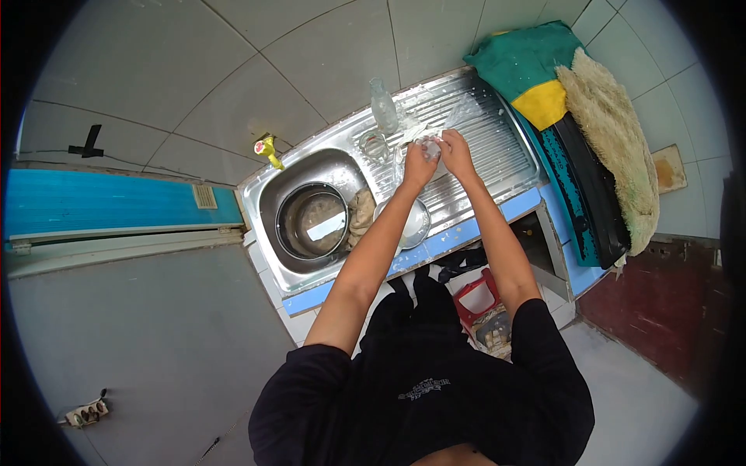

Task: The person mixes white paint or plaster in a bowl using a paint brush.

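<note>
Over the ribbed steel drainboard (474, 175), my left hand (420, 165) and my right hand (456, 154) are close together with fingers curled inward. Between them is a small clear, whitish thing (430, 147); its kind is hard to make out. White crumpled scraps (413, 133) lie just behind my fingers. A clear glass bottle (382, 107) stands upright beyond my left hand, with a clear glass jar (374, 145) nearer the basin. Below my left forearm, a round pale plate or lid (416, 225) is partly covered by the arm.
In the sink basin (268, 190) sits a dark-rimmed pot (289, 247) holding water, with a beige cloth (360, 215) beside it. A yellow tap (269, 150) juts from the wall. Right of the drainboard are green-yellow fabric (528, 66) and a shaggy cream mat (614, 132).
</note>
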Demonstrator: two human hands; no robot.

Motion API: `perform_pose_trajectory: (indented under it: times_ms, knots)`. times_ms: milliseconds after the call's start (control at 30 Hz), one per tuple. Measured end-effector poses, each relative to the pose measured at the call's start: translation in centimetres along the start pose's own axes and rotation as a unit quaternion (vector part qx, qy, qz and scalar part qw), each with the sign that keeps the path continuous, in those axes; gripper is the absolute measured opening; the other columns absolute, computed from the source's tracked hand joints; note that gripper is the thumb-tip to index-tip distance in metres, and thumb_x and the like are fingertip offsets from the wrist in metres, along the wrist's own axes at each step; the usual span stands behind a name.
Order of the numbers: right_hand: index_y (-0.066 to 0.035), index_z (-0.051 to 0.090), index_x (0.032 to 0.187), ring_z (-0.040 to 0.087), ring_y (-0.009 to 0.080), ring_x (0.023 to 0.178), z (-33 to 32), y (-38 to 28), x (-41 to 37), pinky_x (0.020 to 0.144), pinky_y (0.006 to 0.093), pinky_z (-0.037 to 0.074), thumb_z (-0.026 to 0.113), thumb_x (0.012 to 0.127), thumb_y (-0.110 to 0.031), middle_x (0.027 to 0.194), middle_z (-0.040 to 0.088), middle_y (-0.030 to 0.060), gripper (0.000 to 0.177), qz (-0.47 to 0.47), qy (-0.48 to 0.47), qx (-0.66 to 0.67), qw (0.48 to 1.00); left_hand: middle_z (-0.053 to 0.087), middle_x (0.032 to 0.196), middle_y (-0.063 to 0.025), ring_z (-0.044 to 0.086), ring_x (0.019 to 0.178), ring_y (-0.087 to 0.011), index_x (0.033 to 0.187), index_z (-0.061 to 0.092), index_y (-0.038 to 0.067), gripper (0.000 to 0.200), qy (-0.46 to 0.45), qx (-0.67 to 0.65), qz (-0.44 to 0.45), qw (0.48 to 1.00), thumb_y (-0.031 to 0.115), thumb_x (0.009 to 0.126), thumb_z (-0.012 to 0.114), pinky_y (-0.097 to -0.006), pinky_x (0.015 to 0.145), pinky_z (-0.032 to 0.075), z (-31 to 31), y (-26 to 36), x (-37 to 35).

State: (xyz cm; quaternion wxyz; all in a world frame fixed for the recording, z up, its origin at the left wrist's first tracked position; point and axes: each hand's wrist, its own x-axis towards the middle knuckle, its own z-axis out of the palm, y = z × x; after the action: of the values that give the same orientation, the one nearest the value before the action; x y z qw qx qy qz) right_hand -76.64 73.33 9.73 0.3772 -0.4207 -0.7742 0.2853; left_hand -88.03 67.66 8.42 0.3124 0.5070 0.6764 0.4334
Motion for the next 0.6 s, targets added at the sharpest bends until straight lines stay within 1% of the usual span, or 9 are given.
perform_pose_trajectory:
  times_ms: [33,100,133,200,300,433,500,533,600]
  knots:
    - [0.000,0.065,0.087,0.056,0.0317,0.080,0.0,0.1,-0.2,0.075,0.0350,0.045,0.058,0.083,-0.008,0.090,0.059,0.0138,0.012,0.001,0.002,-0.001,1.000,0.053,0.098,-0.0160,0.058,0.081,-0.0246,0.117,0.052,0.000,0.051,-0.006,-0.010,-0.021,1.000,0.009,0.071,0.071,-0.0346,0.074,0.048,0.2,-0.6,0.0]
    - [0.000,0.065,0.086,0.051,0.0322,0.096,-0.1,-0.2,-1.1,0.085,0.0378,0.042,0.060,0.079,-0.004,0.102,0.056,0.0148,0.010,0.005,0.016,-0.003,1.000,0.053,0.099,-0.0164,0.058,0.081,-0.0243,0.120,0.051,-0.001,0.054,-0.015,-0.020,-0.043,0.999,0.009,0.071,0.071,-0.0345,0.074,0.048,0.6,-1.8,-0.2]
    - [0.000,0.065,0.086,0.051,0.0322,0.096,-0.3,-0.3,-1.3,0.085,0.0378,0.042,0.060,0.079,-0.004,0.102,0.056,0.0148,0.010,0.006,0.017,-0.003,1.000,0.053,0.099,-0.0167,0.058,0.081,-0.0244,0.121,0.050,-0.002,0.056,-0.026,-0.013,-0.053,0.998,0.010,0.071,0.071,-0.0344,0.074,0.048,0.7,-2.4,-0.2]
    - [-0.002,0.067,0.090,0.046,0.0330,0.106,-0.5,-0.6,-1.9,0.089,0.0379,0.039,0.062,0.077,-0.002,0.113,0.051,0.0148,0.015,-0.006,-0.017,-0.061,0.998,0.054,0.099,-0.0170,0.058,0.081,-0.0245,0.122,0.049,-0.003,0.058,-0.037,-0.006,-0.064,0.997,0.011,0.071,0.071,-0.0344,0.074,0.048,1.0,-3.2,-0.4]
    - [-0.005,0.068,0.095,0.043,0.0328,0.109,-0.5,-0.3,-2.2,0.091,0.0383,0.039,0.063,0.075,-0.001,0.117,0.047,0.0155,0.022,-0.033,-0.018,-0.111,0.993,0.054,0.100,-0.0176,0.058,0.083,-0.0252,0.121,0.050,-0.004,0.058,-0.043,0.012,-0.066,0.997,0.013,0.070,0.072,-0.0345,0.075,0.048,0.9,-3.8,-0.7]
    - [-0.007,0.068,0.101,0.044,0.0336,0.108,-0.8,0.7,-2.6,0.093,0.0387,0.039,0.063,0.074,-0.001,0.118,0.047,0.0169,0.027,-0.043,-0.031,-0.130,0.990,0.058,0.101,-0.0185,0.059,0.080,-0.0243,0.122,0.049,-0.005,0.060,-0.081,0.026,-0.082,0.993,0.015,0.070,0.073,-0.0334,0.073,0.049,-0.4,-2.9,-1.2]
    - [-0.011,0.066,0.109,0.044,0.0343,0.110,-0.8,1.0,-3.0,0.095,0.0392,0.039,0.064,0.073,0.001,0.121,0.046,0.0166,0.038,-0.051,-0.058,-0.120,0.990,0.059,0.101,-0.0186,0.060,0.078,-0.0235,0.123,0.049,-0.005,0.061,-0.096,0.016,-0.092,0.991,0.015,0.070,0.073,-0.0328,0.072,0.049,-1.2,-1.7,-1.8]
    - [-0.011,0.066,0.109,0.044,0.0343,0.110,-0.8,1.2,-3.2,0.095,0.0392,0.039,0.064,0.073,0.001,0.121,0.046,0.0166,0.038,-0.052,-0.059,-0.120,0.990,0.059,0.101,-0.0182,0.060,0.077,-0.0226,0.123,0.049,-0.004,0.062,-0.111,0.016,-0.090,0.990,0.017,0.071,0.074,-0.0320,0.071,0.050,-1.7,-1.1,-2.1]
    - [-0.016,0.062,0.117,0.044,0.0338,0.113,-0.7,1.3,-3.7,0.096,0.0385,0.039,0.066,0.071,0.001,0.123,0.045,0.0167,0.050,-0.051,-0.075,-0.135,0.987,0.060,0.101,-0.0178,0.060,0.075,-0.0216,0.124,0.049,-0.003,0.062,-0.124,0.015,-0.090,0.988,0.018,0.071,0.074,-0.0312,0.071,0.050,-3.0,0.1,-3.0]
